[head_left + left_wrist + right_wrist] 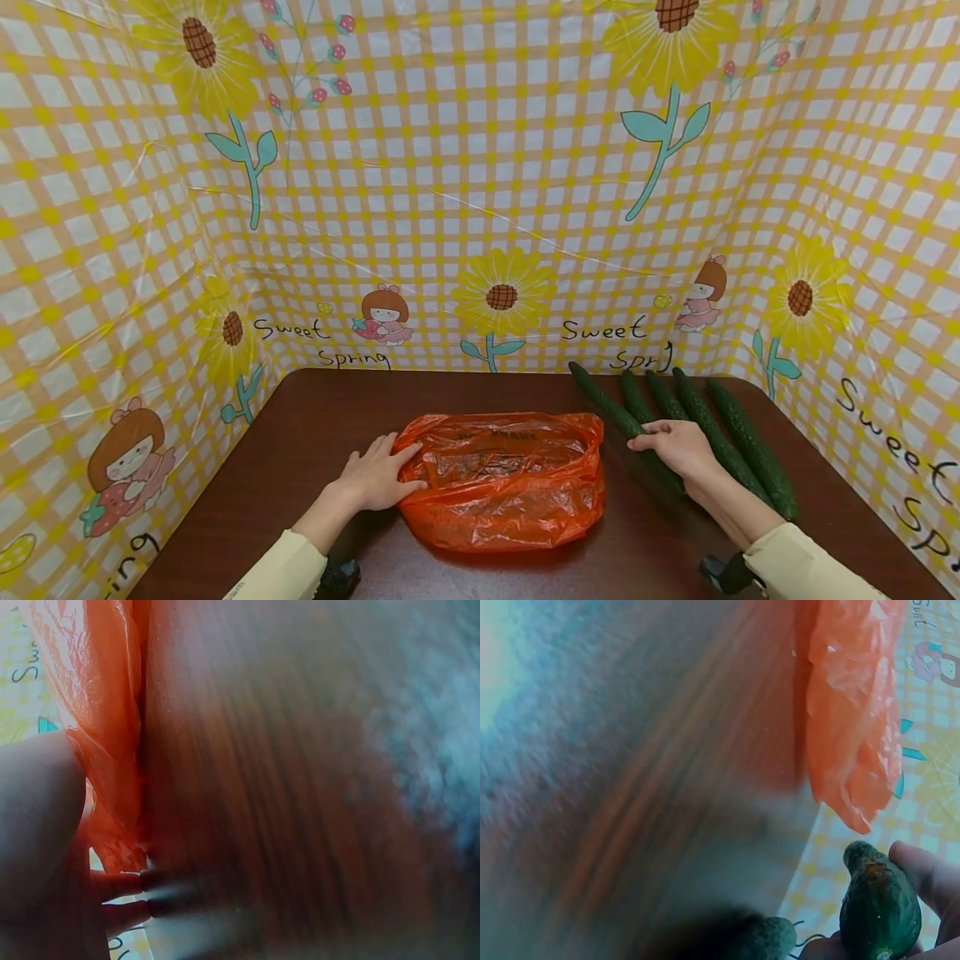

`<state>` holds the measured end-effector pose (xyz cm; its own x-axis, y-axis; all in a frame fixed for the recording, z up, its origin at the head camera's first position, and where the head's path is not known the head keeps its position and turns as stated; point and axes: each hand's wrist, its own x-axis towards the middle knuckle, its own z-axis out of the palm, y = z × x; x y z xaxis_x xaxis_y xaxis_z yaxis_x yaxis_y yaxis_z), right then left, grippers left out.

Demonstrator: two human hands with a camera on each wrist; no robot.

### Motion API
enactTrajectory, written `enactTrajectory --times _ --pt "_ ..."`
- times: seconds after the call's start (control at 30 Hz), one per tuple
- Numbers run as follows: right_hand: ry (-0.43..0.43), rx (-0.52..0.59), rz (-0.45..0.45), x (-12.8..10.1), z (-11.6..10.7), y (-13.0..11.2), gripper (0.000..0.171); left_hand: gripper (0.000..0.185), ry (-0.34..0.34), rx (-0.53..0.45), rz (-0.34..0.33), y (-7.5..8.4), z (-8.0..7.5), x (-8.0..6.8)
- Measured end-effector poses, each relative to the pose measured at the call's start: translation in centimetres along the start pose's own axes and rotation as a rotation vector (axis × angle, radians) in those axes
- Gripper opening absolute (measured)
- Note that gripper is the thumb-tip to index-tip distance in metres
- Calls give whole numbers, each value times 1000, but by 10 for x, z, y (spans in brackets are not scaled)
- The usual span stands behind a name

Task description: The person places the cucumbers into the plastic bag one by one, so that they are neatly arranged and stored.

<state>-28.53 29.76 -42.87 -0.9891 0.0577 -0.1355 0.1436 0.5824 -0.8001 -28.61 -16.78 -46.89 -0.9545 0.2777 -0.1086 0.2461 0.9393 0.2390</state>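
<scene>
An orange-red plastic bag (510, 508) sits on the table with its mouth spread wide toward the far side. My left hand (375, 477) rests on the bag's left rim, fingers spread, some reaching just inside the mouth. To the right of the bag, my right hand (678, 454) grips a long green cucumber (603, 402), thumb on one side and fingers on the other. In the right wrist view the blunt end of that cucumber (881, 915) points at the camera. Dark shapes inside the bag are blurred by the film.
Several more cucumbers (750, 450) lie side by side at the right of the dark brown table (315, 417), slanting away. A checked sheet with sunflowers (480, 183) stands as walls at the back and both sides.
</scene>
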Motion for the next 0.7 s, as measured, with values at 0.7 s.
enactTrajectory --times 0.7 --pt "-117 -90 -125 8 -18 -20 60 75 -26 -8 0 -3 -1 2"
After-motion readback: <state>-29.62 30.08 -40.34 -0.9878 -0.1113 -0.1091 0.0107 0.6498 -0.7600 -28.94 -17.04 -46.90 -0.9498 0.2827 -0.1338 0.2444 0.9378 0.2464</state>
